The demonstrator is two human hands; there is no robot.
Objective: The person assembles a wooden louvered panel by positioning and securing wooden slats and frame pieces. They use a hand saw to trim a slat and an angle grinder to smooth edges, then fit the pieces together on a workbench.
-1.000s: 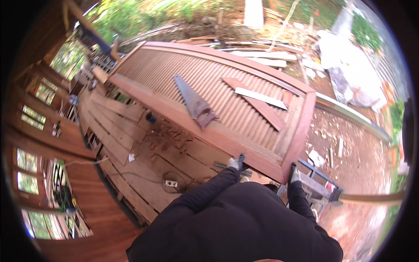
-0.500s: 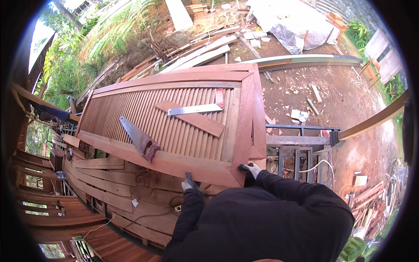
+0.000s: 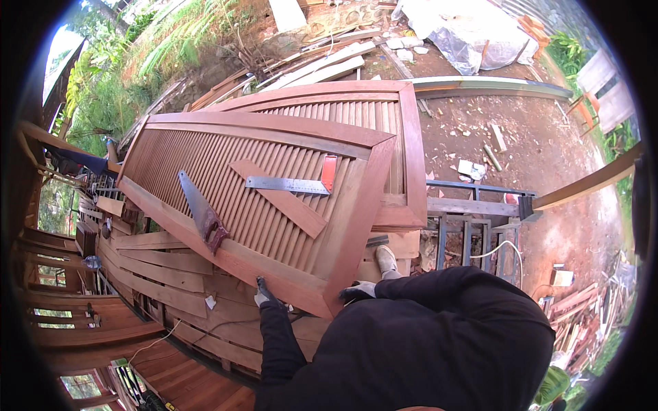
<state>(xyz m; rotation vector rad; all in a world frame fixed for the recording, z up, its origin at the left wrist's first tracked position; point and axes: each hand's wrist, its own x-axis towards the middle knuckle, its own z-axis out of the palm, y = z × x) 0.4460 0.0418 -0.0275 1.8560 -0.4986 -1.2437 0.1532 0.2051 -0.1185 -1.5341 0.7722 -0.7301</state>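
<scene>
My gloved left hand (image 3: 265, 294) is closed on the near edge of a louvered wooden shutter panel (image 3: 274, 270), and my gloved right hand (image 3: 358, 292) grips its near right corner. Fingers under the frame are partly hidden. A handsaw (image 3: 203, 216) lies on the panel, its wooden handle towards me. A square (image 3: 288, 185) with a red stock rests across a short board (image 3: 286, 205) on the slats. Beneath sits a second louvered panel (image 3: 411, 154), showing along the far and right sides, the upper one turned askew on it.
A wooden deck of planks (image 3: 164, 270) lies at the left. Right of the panels are dark metal frames (image 3: 476, 236) and a pale hose or cable (image 3: 510, 250). Offcuts (image 3: 582, 308) are heaped at the far right; stacked timber (image 3: 322, 72) lies beyond, with a covered pile (image 3: 473, 34).
The upper panel's right end has swung towards me and left, uncovering more of the lower panel. Both hands moved with it, as did the saw, square and board. A shoe now shows.
</scene>
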